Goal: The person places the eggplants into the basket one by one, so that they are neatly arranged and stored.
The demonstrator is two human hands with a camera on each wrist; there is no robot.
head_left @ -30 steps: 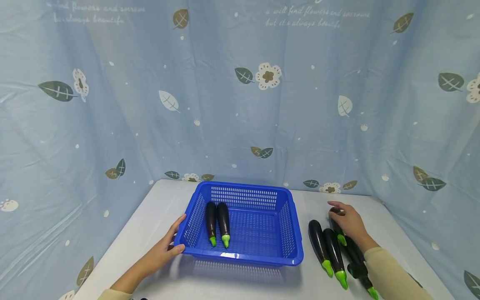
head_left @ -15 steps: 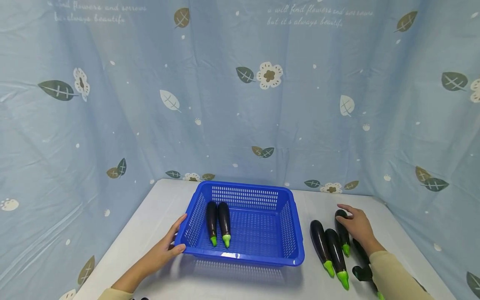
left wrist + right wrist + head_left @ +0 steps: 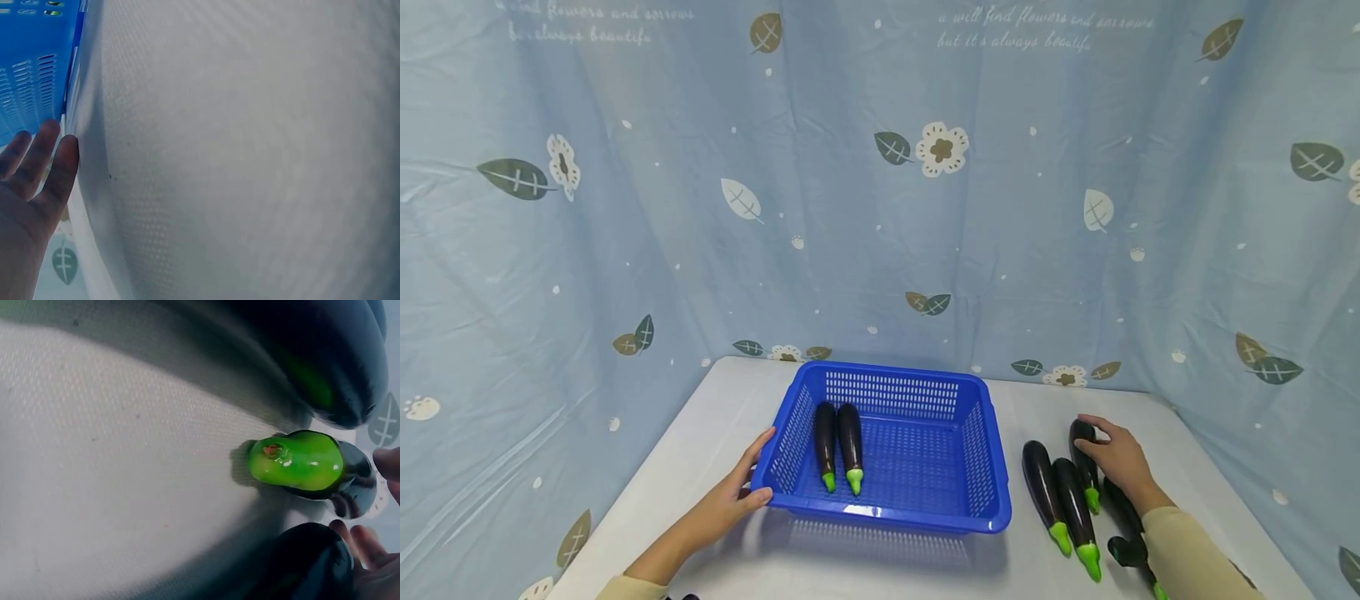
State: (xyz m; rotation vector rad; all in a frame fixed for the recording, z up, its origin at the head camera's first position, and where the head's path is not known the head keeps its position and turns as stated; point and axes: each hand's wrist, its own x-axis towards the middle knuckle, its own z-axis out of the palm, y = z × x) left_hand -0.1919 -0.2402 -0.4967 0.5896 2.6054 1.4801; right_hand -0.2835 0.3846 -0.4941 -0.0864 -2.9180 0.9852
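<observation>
White tabletop [image 3: 820, 577]: runs beneath my left fingers [image 3: 752, 457] and right fingers [image 3: 1101, 425].
Blue basket [image 3: 880, 512]: sits just right of my left fingers — touching them.
Leftmost eggplant [image 3: 1043, 492], neighbouring eggplant [image 3: 1077, 510]: lie slantwise, left of my right fingers.
Gripped eggplant [image 3: 1086, 473]: lies among my right fingers.
Partly hidden eggplant [image 3: 1121, 505]: lies nearer me than those fingers — to their right.

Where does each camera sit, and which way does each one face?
Head: worn on the head, facing forward and down at basket, eggplants and curtain; left hand and right hand show.
Left wrist: worn there, facing the basket's side and table; left fingers show.
Right wrist: worn there, facing eggplant ends and table; right fingers show.
Shared: head and right wrist both show eggplants near the right hand.
</observation>
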